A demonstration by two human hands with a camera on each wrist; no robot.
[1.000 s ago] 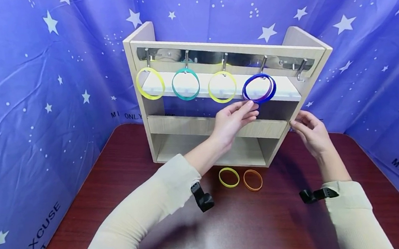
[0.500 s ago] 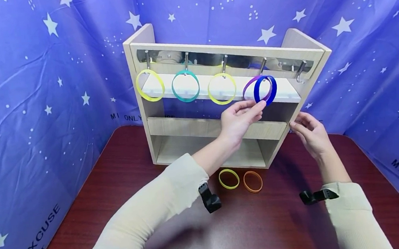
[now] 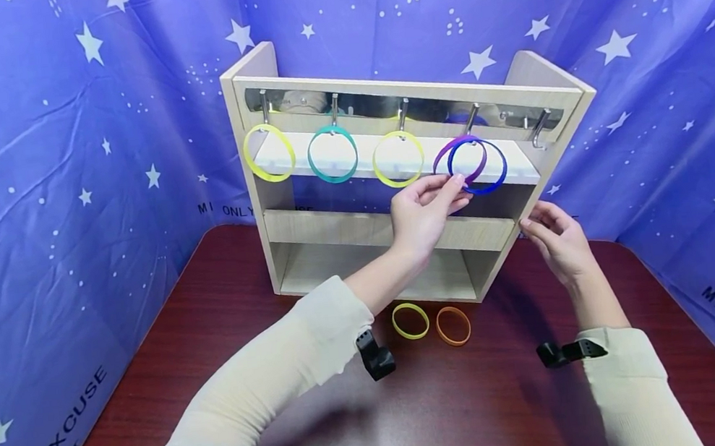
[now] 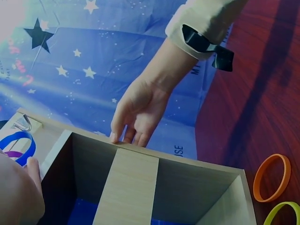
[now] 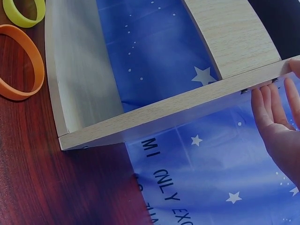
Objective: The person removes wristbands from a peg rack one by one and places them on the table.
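Note:
In the head view my left hand [image 3: 425,216] pinches the lower left edge of a blue silicone wristband [image 3: 505,164], at the tip of the fourth hook [image 3: 473,118]. A purple wristband [image 3: 441,156] hangs on that hook, partly overlapped by the blue one. In the left wrist view, the blue wristband [image 4: 31,149] shows beside the fingers. My right hand [image 3: 558,240] touches the right side panel of a pale wooden rack [image 3: 390,225]. Its thumb lies at the front edge and its relaxed fingers lie along the outer face, as the right wrist view shows.
Yellow [image 3: 292,150], teal [image 3: 356,152] and another yellow [image 3: 421,154] wristbands hang on the hooks to the left. The rightmost hook [image 3: 540,128] is bare. A yellow band [image 3: 395,321] and an orange band [image 3: 439,325] lie on the dark red table [image 3: 455,402] before the rack.
The blue wristband has shifted right, off its overlap with the purple one, and turned from narrow to face-on. My left hand moved slightly right. The right hand stays at the panel.

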